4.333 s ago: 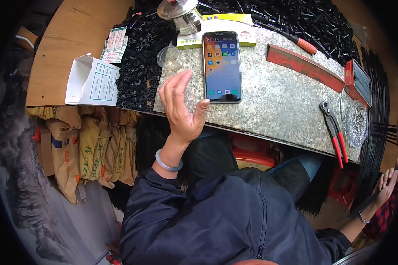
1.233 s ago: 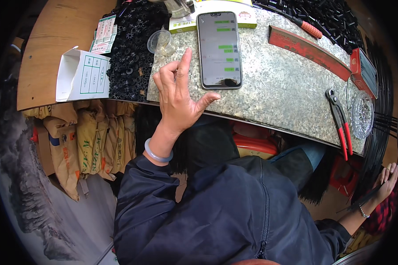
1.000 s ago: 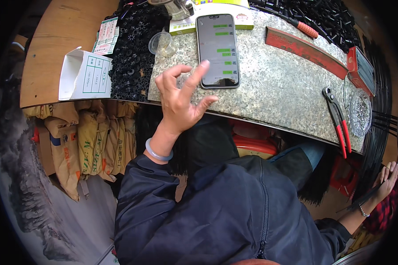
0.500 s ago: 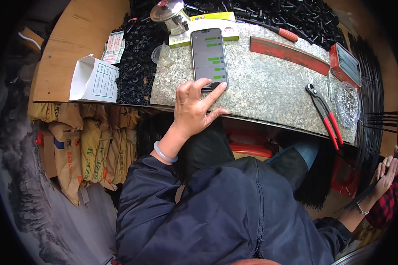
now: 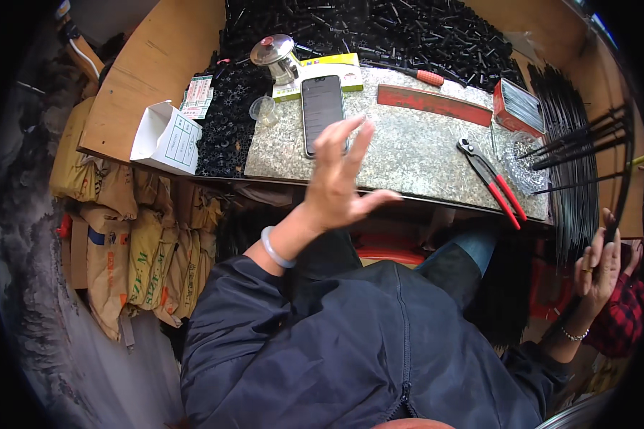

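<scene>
My left hand (image 5: 340,179) hovers over the near end of the smartphone (image 5: 323,107), its fingers spread and holding nothing. The phone lies on the speckled stone slab (image 5: 415,150), its screen dimmed grey. At the far right my right hand (image 5: 599,268) is raised, fingers upward, closed at the tips on a cluster of thin black rods (image 5: 587,136). The rods fan out leftward above the slab's right end; some are blurred. Red-handled pincers (image 5: 492,182) lie on the slab below a clear bag of small metal pieces (image 5: 521,161).
Behind the slab lies a heap of black parts (image 5: 379,28). A red metal bar (image 5: 434,104), a screwdriver with an orange handle (image 5: 429,77), a red box (image 5: 519,107), a metal pot (image 5: 275,57) and a white carton (image 5: 166,136) surround the work area. Sacks (image 5: 147,250) stand at left.
My left hand has lifted off the phone, and its bright screen has dimmed. My right hand has risen, with the black rods swung up toward the slab. The view has shifted slightly.
</scene>
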`<state>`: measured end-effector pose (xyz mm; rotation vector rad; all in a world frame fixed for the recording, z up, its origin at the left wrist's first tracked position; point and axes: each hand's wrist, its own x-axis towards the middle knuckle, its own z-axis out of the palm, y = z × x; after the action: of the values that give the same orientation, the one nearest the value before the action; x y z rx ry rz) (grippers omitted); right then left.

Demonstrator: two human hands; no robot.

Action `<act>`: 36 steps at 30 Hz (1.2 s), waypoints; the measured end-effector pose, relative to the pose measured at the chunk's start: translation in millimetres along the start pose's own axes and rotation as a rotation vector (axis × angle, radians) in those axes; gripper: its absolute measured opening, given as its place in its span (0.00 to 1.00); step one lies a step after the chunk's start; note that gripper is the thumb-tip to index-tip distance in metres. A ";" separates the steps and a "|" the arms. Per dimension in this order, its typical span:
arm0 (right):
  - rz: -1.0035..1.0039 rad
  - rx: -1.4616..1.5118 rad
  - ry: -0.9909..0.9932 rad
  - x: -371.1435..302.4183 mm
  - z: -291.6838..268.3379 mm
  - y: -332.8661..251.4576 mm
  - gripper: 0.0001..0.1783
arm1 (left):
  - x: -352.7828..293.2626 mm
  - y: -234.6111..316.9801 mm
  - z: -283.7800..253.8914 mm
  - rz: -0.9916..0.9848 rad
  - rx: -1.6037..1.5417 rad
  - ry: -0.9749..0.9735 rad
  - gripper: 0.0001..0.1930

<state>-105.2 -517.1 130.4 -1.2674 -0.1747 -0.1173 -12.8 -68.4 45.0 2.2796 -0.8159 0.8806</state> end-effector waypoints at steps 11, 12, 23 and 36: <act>0.358 -0.039 -0.354 14.4 154.4 20.7 0.25 | 125.6 66.5 15.7 -0.079 -0.787 -0.203 0.53; 0.376 -0.008 -0.380 15.6 156.6 23.6 0.25 | 122.9 71.6 16.9 -0.140 -1.076 -0.176 0.44; 0.400 0.109 -0.474 17.6 164.9 26.1 0.19 | 117.6 88.4 11.1 -0.326 -1.190 0.018 0.27; 0.463 -0.142 -0.446 5.5 157.7 24.5 0.16 | 117.6 87.9 11.7 -0.329 -1.246 -0.076 0.17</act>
<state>-105.6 -359.2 153.9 -1.4324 -0.2532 0.5638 0.7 -173.5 147.3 1.2545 -0.6830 0.0277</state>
